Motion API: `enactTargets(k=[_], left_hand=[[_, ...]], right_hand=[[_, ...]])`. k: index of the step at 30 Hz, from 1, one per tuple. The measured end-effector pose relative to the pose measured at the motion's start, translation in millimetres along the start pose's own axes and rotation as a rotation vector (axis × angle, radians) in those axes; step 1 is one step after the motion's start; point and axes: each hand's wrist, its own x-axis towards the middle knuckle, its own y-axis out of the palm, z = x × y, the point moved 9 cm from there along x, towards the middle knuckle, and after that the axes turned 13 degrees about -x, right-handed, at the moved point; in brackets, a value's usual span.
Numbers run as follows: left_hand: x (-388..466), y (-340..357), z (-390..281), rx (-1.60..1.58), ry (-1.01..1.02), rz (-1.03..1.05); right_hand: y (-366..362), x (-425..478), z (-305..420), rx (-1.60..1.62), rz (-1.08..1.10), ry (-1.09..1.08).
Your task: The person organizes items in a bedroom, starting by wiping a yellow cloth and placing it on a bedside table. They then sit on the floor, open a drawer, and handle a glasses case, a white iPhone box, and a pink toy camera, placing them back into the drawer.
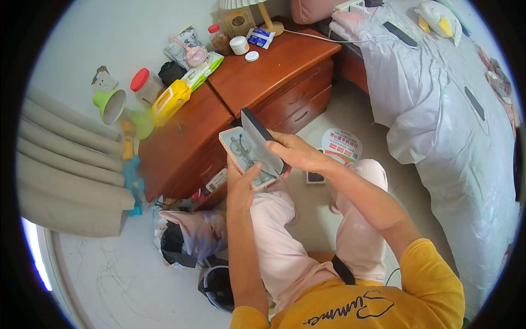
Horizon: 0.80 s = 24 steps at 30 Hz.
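My left hand [241,181] holds a shallow rectangular case [225,140] with a peach-coloured edge, its thumb over the near end. Thin-framed eyeglasses [245,158] with folded temples show within its pale inner face. My right hand [294,151] grips a long black lid-like case half [259,133], grey on the inside, thumb on its rim and fingers behind. The dark piece stands tilted along the right side of the peach-edged one. Whether the two are joined, I cannot tell. Both are held above my knees.
Brown wooden drawer cabinets [283,78] stand ahead, bearing a yellow wipes pack [171,102], jars and a lamp [267,18]. A plastic-covered bed [411,94] is at right. A round printed fan [341,144] and small box [315,177] lie on the floor. A lined bin [218,288] stands lower left.
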Motion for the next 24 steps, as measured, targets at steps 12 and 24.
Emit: enactTargets(k=[12, 24], left_hand=[[7, 3, 9, -0.169, 0.055, -0.066], [11, 8, 25, -0.216, 0.016, -0.157]], right_hand=[[-5, -11, 11, -0.371, -0.286, -0.206], [27, -14, 2, -0.626, -0.445, -0.222]])
